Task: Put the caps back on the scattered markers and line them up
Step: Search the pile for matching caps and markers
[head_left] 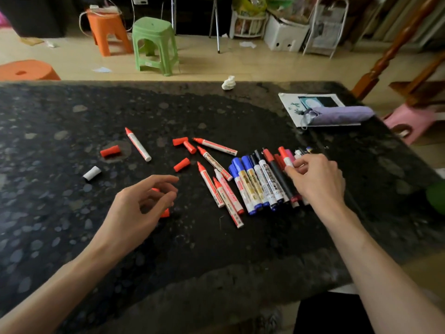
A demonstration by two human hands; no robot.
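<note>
Where the right hand's fingers curl down, their tips touch the white plastic barrel of a red-capped marker at the right end of the row of capped markers; whether they grip it or only press on it cannot be told. The wrist is bent and the bare forearm runs back toward the near right. The row is a tight bank of smooth round barrels with blue, black and red caps, lying side by side on the bench, a dark, speckled, polished stone slab. Left of the row lie the uncapped red markers, slim white tubes with pointed red tips, some crossing one another. Further left of the row are the loose red caps, short stubby cylinders, and beyond them a white cap. The left hand hovers left of the row, palm turned inward, its fingers loosely bent and spread, gripping nothing, with another red cap on the bench just beneath the thumb.
</note>
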